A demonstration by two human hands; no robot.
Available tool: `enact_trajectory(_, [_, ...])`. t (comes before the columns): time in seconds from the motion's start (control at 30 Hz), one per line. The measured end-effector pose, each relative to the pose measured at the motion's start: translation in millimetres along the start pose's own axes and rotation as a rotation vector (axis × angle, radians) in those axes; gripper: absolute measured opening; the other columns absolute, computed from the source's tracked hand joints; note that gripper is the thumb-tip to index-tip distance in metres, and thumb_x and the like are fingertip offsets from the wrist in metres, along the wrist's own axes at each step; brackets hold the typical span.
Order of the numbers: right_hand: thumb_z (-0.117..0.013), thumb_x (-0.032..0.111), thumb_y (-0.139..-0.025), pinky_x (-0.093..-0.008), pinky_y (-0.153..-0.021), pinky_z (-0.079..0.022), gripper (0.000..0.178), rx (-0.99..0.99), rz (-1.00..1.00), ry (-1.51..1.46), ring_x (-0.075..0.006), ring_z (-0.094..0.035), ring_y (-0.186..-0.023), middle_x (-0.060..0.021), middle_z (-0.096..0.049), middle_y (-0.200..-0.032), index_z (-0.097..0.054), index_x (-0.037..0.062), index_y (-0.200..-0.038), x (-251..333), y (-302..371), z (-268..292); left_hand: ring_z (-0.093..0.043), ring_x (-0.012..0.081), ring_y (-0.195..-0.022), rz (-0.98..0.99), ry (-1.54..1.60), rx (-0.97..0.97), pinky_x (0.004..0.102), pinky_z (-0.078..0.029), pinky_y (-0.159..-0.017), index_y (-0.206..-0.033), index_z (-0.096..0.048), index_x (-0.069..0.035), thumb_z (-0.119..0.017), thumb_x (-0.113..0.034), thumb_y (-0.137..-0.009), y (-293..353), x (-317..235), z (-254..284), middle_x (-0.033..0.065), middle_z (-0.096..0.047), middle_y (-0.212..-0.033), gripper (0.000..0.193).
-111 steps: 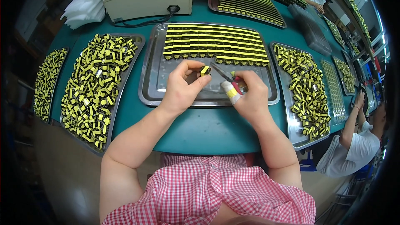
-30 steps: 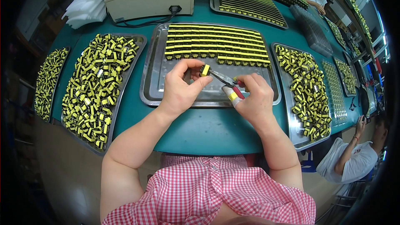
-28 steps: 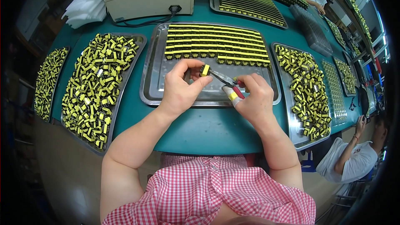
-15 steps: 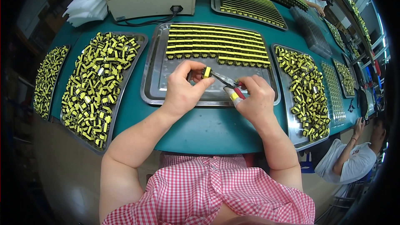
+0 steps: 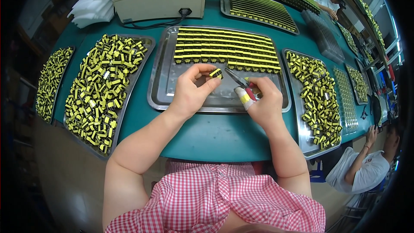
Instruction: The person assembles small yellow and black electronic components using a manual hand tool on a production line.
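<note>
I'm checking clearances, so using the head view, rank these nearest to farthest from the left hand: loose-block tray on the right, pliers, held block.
1. Held block: in the left hand.
2. Pliers: just right of the block, in the right hand.
3. Loose-block tray: farther right, beyond the right hand.

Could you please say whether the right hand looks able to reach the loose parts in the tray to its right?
Probably yes: nothing visible blocks the right hand from those loose parts, though the red-handled pliers it holds may hinder picking one up.
</note>
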State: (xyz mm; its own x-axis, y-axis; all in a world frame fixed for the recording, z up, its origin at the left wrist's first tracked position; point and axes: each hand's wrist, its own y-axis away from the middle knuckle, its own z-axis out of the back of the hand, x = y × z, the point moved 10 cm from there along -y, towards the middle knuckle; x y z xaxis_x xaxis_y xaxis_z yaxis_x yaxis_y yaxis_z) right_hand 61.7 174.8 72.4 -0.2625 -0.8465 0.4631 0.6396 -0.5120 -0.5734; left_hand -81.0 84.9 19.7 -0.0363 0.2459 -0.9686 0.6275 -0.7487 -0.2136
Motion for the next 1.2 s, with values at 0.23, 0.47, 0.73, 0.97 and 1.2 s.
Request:
enact_trajectory(0.23, [-0.076, 0.013, -0.064, -0.0282, -0.055, -0.047, 0.028, 0.068, -0.017, 0.022, -0.0197, -0.059, -0.062, -0.0077, -0.058, -0.073, -0.06, 0.0014, -0.084, 0, 1, -7, -0.054, 0.0098, -0.073, 0.119, 0.173, 0.047, 0.0225, -0.045, -0.065, -0.104, -0.054, 0.002, -0.065, -0.006, -0.077, 0, 9, -5, 0.0052, -0.058, -0.086, 0.03])
enact_trajectory(0.47, [-0.075, 0.013, -0.066, -0.0283, -0.055, -0.047, 0.027, 0.099, -0.056, -0.041, -0.0202, -0.058, -0.061, -0.0083, -0.057, -0.072, -0.059, 0.001, -0.084, -1, 2, -10, -0.057, 0.0138, -0.082, 0.125, 0.171, 0.12, 0.0239, -0.045, -0.069, -0.11, -0.052, 0.001, -0.061, -0.007, -0.081, -1, 15, -7, 0.0079, -0.058, -0.094, 0.031])
enact_trajectory(0.73, [-0.064, 0.023, -0.08, -0.0288, -0.057, -0.047, 0.03, 0.384, -0.337, -0.404, -0.0152, -0.057, -0.065, -0.0053, -0.06, -0.078, -0.058, 0.0011, -0.099, -22, 12, -38, -0.054, 0.0111, -0.078, 0.125, 0.157, 0.153, 0.0226, -0.044, -0.067, -0.113, -0.052, 0.0, -0.062, -0.008, -0.081, 3, 13, -14, 0.0067, -0.057, -0.094, 0.034])
enact_trajectory(0.97, [-0.052, 0.027, -0.089, -0.0275, -0.056, -0.047, 0.035, 0.579, -0.67, -1.395, -0.0135, -0.056, -0.072, -0.0071, -0.059, -0.09, -0.051, 0.0001, -0.111, -10, 35, -72, -0.055, 0.0143, -0.093, 0.087, 0.117, 0.303, 0.0271, -0.045, -0.083, -0.115, -0.052, 0.0, -0.059, -0.005, -0.081, 13, 9, -35, 0.0046, -0.055, -0.101, 0.035])
enact_trajectory(1.2, [-0.057, 0.026, -0.085, -0.0306, -0.057, -0.047, 0.031, 0.578, -0.69, -1.466, -0.0172, -0.058, -0.072, -0.0076, -0.059, -0.085, -0.052, 0.0029, -0.106, -9, 36, -74, -0.057, 0.014, -0.086, 0.071, 0.067, 0.366, 0.0269, -0.047, -0.075, -0.12, -0.047, -0.001, -0.058, -0.007, -0.083, 17, 9, -39, 0.0084, -0.05, -0.111, 0.039])
